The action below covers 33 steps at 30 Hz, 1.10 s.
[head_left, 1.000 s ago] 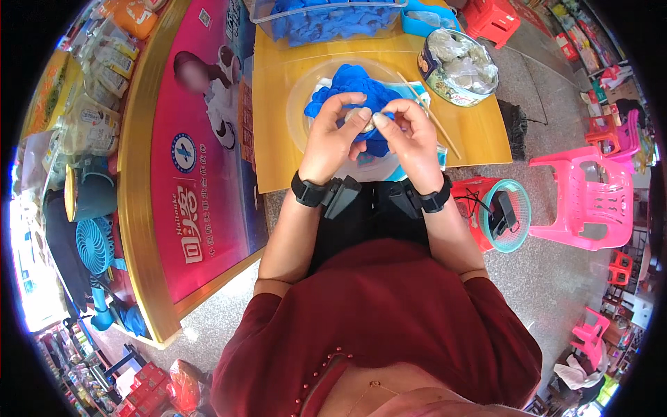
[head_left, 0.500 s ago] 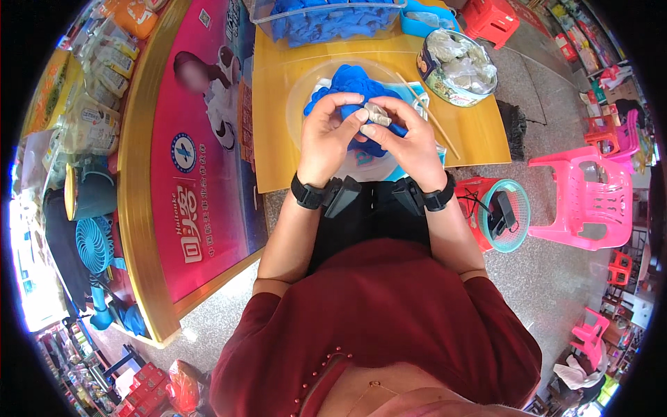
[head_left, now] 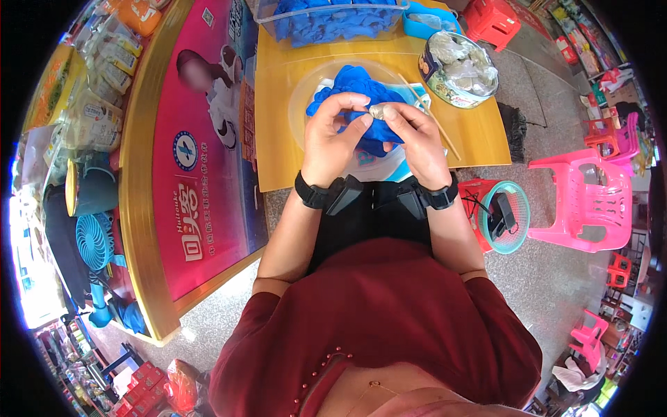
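My right hand (head_left: 421,142) pinches a small crumpled, beige-grey translucent piece (head_left: 377,111) between thumb and fingers. At the left end of that piece, my left hand (head_left: 332,142) curls its index finger and thumb together. What sits between those two fingertips is too small to make out. Beneath both hands a heap of bright blue soft material (head_left: 354,85) lies on a round, shallow translucent tray (head_left: 300,104). A white and light-blue printed sheet (head_left: 397,165) shows under the heap. To the right of the heap a thin wooden stick (head_left: 439,128) lies slanting.
The yellow table (head_left: 274,153) also bears a clear bin of blue pieces (head_left: 333,26), a small blue basket (head_left: 429,21) and a round tin of crumpled grey-white pieces (head_left: 458,69). A counter with a pink panel (head_left: 201,153) stands left; a basket (head_left: 507,215) and pink chair (head_left: 590,198) right.
My left fingertips have drawn slightly off the crumpled piece toward its left end. My right hand has turned and shifted a little right, and the piece now looks smaller and more bunched.
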{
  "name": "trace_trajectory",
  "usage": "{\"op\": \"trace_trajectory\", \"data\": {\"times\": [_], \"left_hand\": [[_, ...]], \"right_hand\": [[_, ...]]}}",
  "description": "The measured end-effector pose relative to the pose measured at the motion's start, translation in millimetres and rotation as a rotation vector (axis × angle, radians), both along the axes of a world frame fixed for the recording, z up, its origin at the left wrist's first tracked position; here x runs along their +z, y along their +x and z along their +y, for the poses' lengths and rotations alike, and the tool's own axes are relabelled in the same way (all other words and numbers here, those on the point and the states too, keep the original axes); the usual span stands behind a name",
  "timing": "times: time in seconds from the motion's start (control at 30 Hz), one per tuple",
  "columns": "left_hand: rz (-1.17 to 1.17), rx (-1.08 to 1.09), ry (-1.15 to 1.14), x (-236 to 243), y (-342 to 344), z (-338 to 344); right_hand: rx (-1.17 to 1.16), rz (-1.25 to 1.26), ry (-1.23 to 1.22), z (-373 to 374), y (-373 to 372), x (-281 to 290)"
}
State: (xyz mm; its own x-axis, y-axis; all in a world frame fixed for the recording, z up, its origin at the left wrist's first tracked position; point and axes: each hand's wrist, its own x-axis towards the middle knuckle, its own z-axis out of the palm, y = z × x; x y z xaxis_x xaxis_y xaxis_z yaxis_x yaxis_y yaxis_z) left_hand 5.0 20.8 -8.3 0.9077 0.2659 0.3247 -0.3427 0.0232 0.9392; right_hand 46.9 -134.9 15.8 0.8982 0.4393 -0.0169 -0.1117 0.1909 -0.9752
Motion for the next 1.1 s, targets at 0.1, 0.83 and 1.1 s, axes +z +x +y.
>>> {"op": "trace_trajectory", "data": {"times": [0.1,0.83,1.1], "left_hand": [[-0.107,0.011,-0.213,-0.5,-0.3,-0.5],[-0.143,0.009,-0.091,-0.8,5.7,1.5],[0.116,0.205,0.292,-0.6,3.0,-12.0]], "right_hand": [[0.044,-0.072,-0.081,1.4,-1.8,4.8],[0.096,-0.076,-0.001,5.1,-4.2,-8.1],[-0.230,-0.118,0.013,16.0,1.5,-32.6]]}}
